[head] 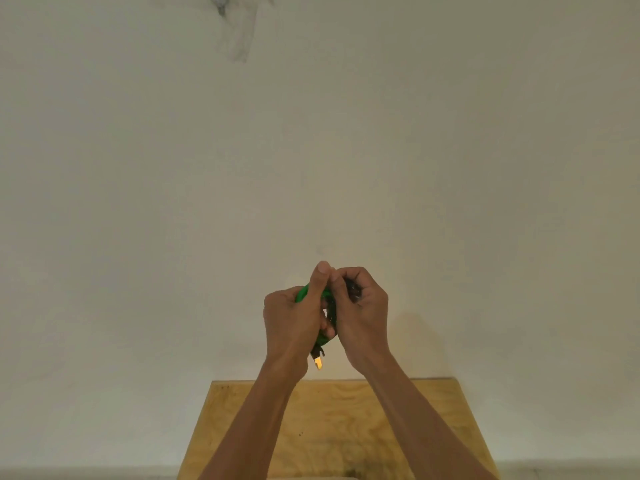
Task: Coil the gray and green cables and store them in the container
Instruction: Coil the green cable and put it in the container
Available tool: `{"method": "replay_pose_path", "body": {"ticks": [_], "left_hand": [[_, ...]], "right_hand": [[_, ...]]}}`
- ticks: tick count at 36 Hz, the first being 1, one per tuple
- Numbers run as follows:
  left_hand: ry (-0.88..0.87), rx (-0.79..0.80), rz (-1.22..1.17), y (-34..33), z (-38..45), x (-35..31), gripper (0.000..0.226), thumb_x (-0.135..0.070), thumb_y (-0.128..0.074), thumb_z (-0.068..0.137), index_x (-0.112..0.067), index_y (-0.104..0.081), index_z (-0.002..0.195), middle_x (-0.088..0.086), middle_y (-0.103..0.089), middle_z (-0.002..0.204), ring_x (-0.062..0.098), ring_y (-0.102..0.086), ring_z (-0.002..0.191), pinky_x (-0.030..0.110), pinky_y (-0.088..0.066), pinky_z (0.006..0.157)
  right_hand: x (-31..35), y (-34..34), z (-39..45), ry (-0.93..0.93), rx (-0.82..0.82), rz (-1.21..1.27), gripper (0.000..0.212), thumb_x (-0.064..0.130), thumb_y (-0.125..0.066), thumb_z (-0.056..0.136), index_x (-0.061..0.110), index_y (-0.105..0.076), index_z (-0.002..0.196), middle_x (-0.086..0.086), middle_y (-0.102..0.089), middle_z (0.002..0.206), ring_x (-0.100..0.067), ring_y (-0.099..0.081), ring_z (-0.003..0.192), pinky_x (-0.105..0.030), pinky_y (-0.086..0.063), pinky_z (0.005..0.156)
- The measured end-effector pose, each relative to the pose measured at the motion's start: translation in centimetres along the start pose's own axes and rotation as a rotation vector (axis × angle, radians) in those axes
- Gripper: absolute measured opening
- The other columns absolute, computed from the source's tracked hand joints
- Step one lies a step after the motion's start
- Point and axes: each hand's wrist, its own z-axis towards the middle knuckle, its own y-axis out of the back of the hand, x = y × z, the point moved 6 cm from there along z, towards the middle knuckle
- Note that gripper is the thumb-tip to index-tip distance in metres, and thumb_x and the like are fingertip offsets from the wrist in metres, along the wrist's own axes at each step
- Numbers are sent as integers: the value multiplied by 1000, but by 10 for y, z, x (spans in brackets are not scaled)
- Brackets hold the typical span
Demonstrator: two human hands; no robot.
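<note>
Coiling green cable (304,292), held up in air above counter (346,420); left hand (292,320) grip clenched round bundle, right hand (362,306) pinching dark end at top. Plug (318,360) dangles below. Container, gray cable not in view. Next, likely: secure coil, locate container

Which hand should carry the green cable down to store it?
Probably the left hand: it grips the green cable coil. The right hand pinches only its dark upper end.
</note>
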Motion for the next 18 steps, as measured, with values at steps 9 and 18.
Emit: {"method": "replay_pose_path", "body": {"ticks": [9, 18], "left_hand": [[-340, -174, 368, 12, 4, 6, 68, -62, -37, 95, -9, -44, 54, -3, -39, 42, 13, -40, 40, 22, -35, 45], [-234, -378, 378, 28, 14, 14, 60, -43, -41, 103, -7, -45, 55, -1, -40, 45, 16, -38, 43, 28, -32, 48]], "right_hand": [[-2, -5, -3, 9, 23, -206, 18, 33, -66, 92, 15, -65, 89, 3, -70, 79, -14, -68, 73, -34, -59, 71], [7, -11, -16, 20, 148, -528, 21, 24, -57, 97, 26, -73, 111, 9, -64, 99, 5, -58, 84, -4, -43, 71]]}}
